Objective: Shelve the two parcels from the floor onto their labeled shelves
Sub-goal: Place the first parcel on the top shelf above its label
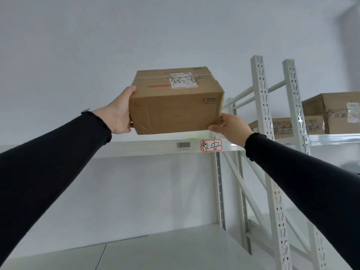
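A brown cardboard parcel (pixel 175 106) with a white label and black handwritten characters on top is held up at the level of the top shelf (pixel 136 148). My left hand (pixel 120 112) grips its left side. My right hand (pixel 229 126) holds its lower right corner from below. The parcel's bottom edge sits just above the shelf's front rail, right over a red-bordered tag (pixel 211 145) carrying the same handwritten characters. A barcode sticker (pixel 183 146) is beside that tag. Whether the parcel rests on the shelf I cannot tell.
A lower white shelf board (pixel 155 248) spreads below my arms. White perforated uprights (pixel 263 114) stand to the right. Beyond them a neighbouring rack holds stacked cardboard boxes (pixel 331 112). A plain white wall is behind.
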Demonstrator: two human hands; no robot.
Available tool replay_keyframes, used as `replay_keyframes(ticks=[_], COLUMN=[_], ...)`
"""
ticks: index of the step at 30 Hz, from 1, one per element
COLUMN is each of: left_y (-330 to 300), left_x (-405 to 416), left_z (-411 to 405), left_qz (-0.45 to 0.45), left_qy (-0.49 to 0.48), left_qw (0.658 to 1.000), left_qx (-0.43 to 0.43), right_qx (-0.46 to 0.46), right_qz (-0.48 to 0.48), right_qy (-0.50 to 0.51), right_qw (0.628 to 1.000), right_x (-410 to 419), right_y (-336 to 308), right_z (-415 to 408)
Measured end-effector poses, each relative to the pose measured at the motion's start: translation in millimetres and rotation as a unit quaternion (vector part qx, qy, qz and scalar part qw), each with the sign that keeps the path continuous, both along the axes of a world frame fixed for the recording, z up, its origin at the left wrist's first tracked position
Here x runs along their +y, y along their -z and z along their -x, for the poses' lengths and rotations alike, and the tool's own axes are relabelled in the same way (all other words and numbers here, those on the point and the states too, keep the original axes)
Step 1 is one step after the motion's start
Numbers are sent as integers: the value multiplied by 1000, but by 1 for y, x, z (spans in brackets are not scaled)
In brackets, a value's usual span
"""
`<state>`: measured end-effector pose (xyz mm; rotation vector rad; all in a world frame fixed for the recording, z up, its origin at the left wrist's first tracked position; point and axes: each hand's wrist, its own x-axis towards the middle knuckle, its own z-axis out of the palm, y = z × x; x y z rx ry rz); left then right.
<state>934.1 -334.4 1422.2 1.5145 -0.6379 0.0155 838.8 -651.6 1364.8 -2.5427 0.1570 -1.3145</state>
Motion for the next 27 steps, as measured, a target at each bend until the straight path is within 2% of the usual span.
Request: replay_keyframes(ticks=[6,10,15,21,24,27], left_y=[-1,5,8,10,10,8], left_x=[-35,-56,-68,-65,-61,-60], left_z=[-9,-7,-24,-48,-55,-60], left_qz=[17,-41,-99,-186,-188,-165], left_qy=[-13,-44,-76,-142,-169,-222], left_qw=[997,993,988,968,956,927], left_qx=[-73,-101,-91,-86,-149,-252], right_qx=[35,64,97,81,78,70], right_qz=[12,17,30,28,35,33], right_qy=[2,10,5,11,9,2], right_qw=[999,998,995,996,996,997], right_x=[-32,-51,-69,-75,-77,-80], right_y=[1,5,8,3,-3,-6], right_z=[-4,-6,-16,-25,-28,-35])
